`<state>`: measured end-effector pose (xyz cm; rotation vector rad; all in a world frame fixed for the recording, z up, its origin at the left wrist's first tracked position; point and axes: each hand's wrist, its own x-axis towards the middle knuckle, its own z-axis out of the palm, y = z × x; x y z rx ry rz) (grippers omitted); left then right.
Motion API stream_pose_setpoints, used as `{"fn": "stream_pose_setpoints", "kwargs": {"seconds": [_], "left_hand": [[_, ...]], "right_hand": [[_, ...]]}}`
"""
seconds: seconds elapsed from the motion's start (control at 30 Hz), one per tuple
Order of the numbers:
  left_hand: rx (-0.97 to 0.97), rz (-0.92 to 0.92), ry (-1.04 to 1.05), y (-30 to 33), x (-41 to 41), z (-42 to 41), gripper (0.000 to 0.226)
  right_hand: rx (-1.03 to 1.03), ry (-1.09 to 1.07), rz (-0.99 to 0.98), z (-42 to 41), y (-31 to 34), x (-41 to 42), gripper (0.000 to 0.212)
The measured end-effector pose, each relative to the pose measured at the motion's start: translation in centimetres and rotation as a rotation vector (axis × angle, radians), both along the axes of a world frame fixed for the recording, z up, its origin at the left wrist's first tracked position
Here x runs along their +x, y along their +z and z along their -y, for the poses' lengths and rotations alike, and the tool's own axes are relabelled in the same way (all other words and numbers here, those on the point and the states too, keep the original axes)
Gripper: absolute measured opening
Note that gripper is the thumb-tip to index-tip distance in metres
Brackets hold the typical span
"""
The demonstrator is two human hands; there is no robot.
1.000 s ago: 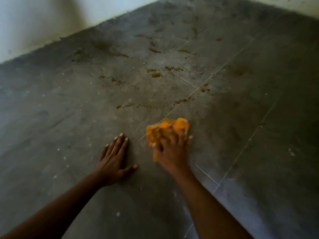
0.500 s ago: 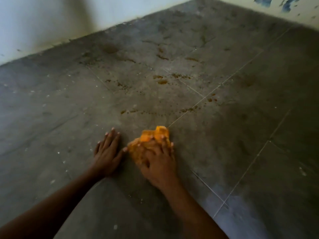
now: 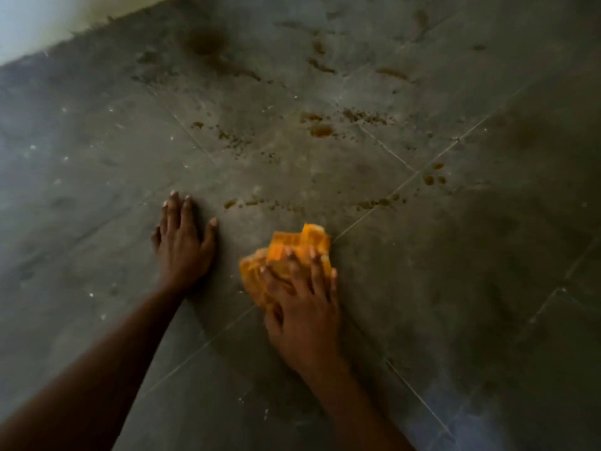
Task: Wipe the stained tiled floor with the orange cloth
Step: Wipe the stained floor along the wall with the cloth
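Orange cloth (image 3: pixel 294 252) lies bunched under your right hand (image 3: pixel 302 307), fingers spread and pressing it on the tiled floor (image 3: pixel 455 288), lower centre. Your left hand (image 3: pixel 182 245) rests flat, holding nothing. The wiping is under way; next push up toward the brown stains (image 3: pixel 320 130).

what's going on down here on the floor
A person is wiping a dark tiled floor by hand. The right hand presses a bunched orange cloth onto the tiles, fingers spread over it. The left hand rests flat on the floor beside it, apart from the cloth, apparently as a brace. Brownish stains lie spattered just beyond the cloth and further out toward the wall, so plenty is left to wipe.
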<state>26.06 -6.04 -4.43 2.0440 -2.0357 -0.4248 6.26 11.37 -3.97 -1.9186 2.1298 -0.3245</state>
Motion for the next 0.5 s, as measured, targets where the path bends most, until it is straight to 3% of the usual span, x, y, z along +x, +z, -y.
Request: {"fn": "stream_pose_setpoints", "kwargs": {"seconds": [0.1,0.23,0.37,0.43,0.5], "left_hand": [[-0.011,0.025,0.068,0.1,2.2,0.8,0.068],[0.003,0.043,0.152,-0.6,1.7,0.6,0.062],[-0.025,0.011,0.158,-0.8,1.9,1.4,0.061],[0.003,-0.008,0.158,-0.2,2.2,1.4,0.066],[0.019,-0.041,0.124,0.3,2.1,1.1,0.068]], "right_hand": [[0.011,-0.078,-0.062,-0.8,-0.6,-3.4,0.078],[-0.026,-0.345,-0.018,8.5,-0.7,-2.8,0.074],[-0.021,0.003,-0.041,11.5,-0.3,2.9,0.073],[0.031,0.162,-0.085,7.9,0.1,1.6,0.077],[0.088,0.173,-0.158,4.8,0.6,-1.9,0.078]]}}
